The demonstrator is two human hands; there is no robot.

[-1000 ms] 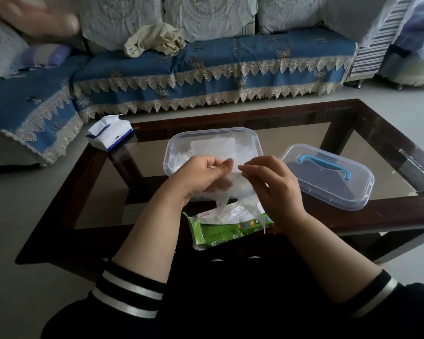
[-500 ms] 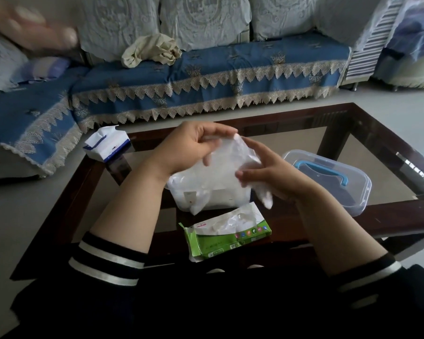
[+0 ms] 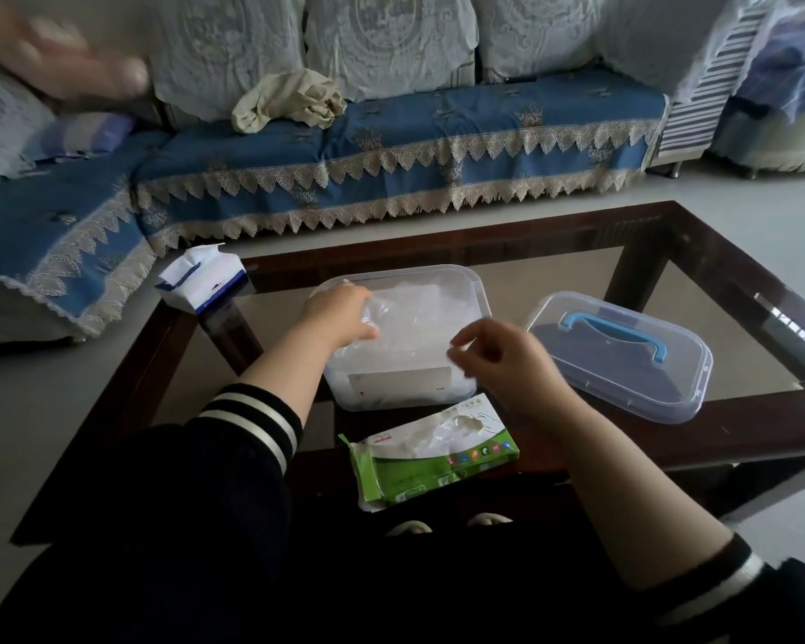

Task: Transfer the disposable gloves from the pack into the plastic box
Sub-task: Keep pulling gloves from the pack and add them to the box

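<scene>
The left hand [image 3: 340, 313] pressed flimsy, slippery gloves [image 3: 419, 318] into the plastic box [image 3: 477, 283]; the right hand [image 3: 498, 360] hovered, loosely curled, holding nothing I could see

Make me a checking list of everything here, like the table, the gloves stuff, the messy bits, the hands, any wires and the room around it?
Surface: glass-topped table with a dark wood frame.
Job's things: open plastic box with clear gloves inside; green glove pack torn open, lying nearer the person; box lid with a blue handle lying to the right of the box.
Clutter: tissue pack at the table's far left corner.
Hands: left hand reaches into the box and touches the gloves; right hand hovers over the box's near right corner, fingers loosely curled, seemingly holding nothing.
Cables: nothing seen.
Surroundings: sofa with a blue lace-trimmed cover; crumpled beige cloth on it.
</scene>
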